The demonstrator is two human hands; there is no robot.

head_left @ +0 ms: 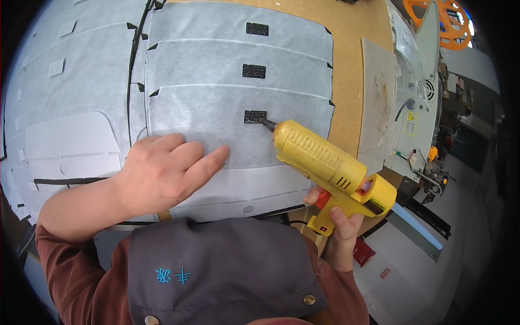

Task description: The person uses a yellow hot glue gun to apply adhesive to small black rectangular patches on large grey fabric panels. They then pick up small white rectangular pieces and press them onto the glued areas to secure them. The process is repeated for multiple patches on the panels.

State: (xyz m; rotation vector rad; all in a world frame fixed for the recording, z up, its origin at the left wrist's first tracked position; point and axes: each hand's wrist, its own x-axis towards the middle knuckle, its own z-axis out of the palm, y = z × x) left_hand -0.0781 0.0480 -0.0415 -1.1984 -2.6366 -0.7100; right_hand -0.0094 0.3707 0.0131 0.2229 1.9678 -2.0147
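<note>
A yellow hot glue gun with a red trigger is in my right hand, whose fingers wrap round its handle. The dark nozzle tip meets the right edge of a small black rectangular patch on a pale grey fabric-like panel. On the near left part of that panel rests my left hand. Several of its fingers are bent, with their tips partly hidden, and one stretches toward the patch. Nothing shows in its grasp. Two more black patches lie farther up, one above the other's row, on overlapping panels.
More white panels with small pale squares are spread at the left. Beyond the panels is the tan tabletop, with a stained board along its right side. A pale machine with wires and an orange reel stand farther right.
</note>
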